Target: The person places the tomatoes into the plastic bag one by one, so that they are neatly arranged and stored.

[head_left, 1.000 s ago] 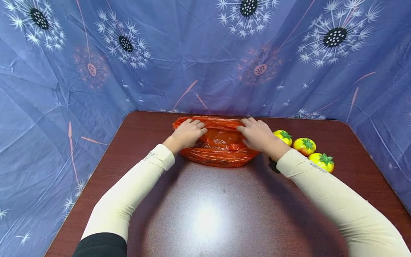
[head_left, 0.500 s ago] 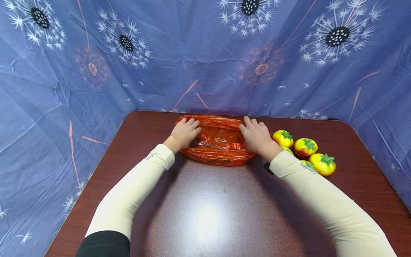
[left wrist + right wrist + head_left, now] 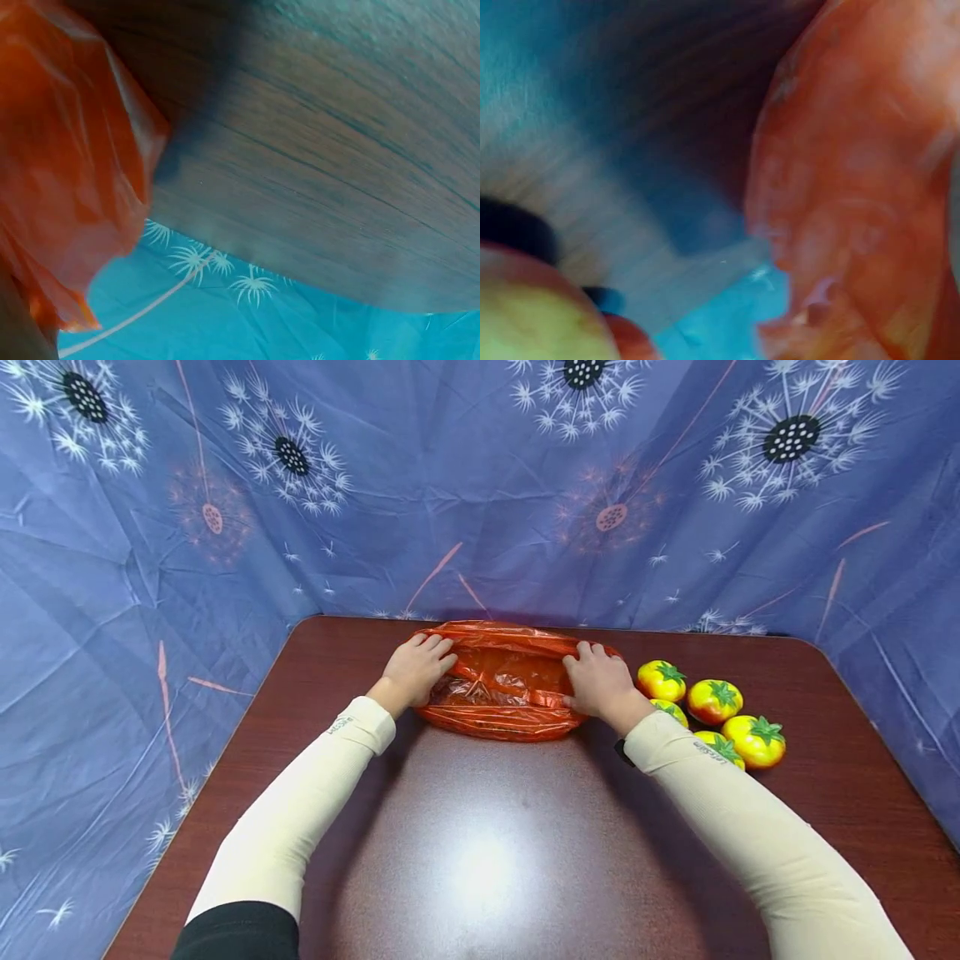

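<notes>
A thin orange-red plastic bag [image 3: 502, 724] lies near the far edge of the table, its mouth spread wide and facing up. My left hand [image 3: 416, 670] grips the left end of the rim, fingers bent over the plastic. At the opposite end, my right hand [image 3: 602, 683] holds the rim with its thumb toward the near side. Crumpled folds show inside the bag. In the left wrist view the bag's side [image 3: 67, 150] fills the left; the right wrist view has orange plastic [image 3: 847, 165] on its right, blurred. Fingertips are partly hidden by the plastic.
Several yellow-red tomatoes with green leafy tops [image 3: 715, 702] sit right of the bag, close to the right forearm, which partly covers some. The brown table [image 3: 480, 810] reflects a bright light. A blue dandelion-print cloth [image 3: 465, 485] hangs behind and at the sides.
My left hand has moved left, and the bag's mouth has been pulled wider. The right hand and forearm have shifted slightly, showing more of the tomatoes.
</notes>
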`<state>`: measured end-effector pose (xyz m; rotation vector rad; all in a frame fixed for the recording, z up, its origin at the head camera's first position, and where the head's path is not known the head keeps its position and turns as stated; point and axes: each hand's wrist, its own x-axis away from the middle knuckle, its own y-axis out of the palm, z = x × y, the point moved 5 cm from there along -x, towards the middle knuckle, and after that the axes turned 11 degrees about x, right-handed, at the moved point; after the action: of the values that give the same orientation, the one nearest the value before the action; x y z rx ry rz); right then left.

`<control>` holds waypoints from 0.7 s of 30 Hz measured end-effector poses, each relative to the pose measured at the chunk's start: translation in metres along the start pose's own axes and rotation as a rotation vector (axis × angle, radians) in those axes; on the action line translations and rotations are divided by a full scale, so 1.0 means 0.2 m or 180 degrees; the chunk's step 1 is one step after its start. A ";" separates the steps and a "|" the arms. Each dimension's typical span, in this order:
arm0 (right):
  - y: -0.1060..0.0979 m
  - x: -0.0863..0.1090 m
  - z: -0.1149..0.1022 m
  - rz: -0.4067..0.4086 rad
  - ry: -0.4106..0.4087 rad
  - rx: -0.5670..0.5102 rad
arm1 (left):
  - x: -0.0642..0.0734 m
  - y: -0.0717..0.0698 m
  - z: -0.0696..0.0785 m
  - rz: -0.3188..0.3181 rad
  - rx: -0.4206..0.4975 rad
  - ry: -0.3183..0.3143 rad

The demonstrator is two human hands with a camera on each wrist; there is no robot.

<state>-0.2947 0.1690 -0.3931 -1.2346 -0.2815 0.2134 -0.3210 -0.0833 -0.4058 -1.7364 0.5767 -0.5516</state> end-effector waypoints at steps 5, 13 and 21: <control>-0.01 0.00 0.04 -0.0115 -0.0035 -0.0045 | 0.02 0.00 -0.03 -0.0166 0.0183 -0.0045; -0.06 0.02 0.11 0.0582 -0.0501 -0.0282 | 0.06 -0.07 0.02 0.0083 0.0673 0.0258; -0.08 0.01 0.07 0.1544 -0.0767 0.0135 | 0.00 -0.12 0.07 0.0646 0.0449 0.0318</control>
<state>-0.2973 0.1766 -0.3744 -1.2211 -0.1789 0.7863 -0.3109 -0.0677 -0.3862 -1.5037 0.7571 -0.5243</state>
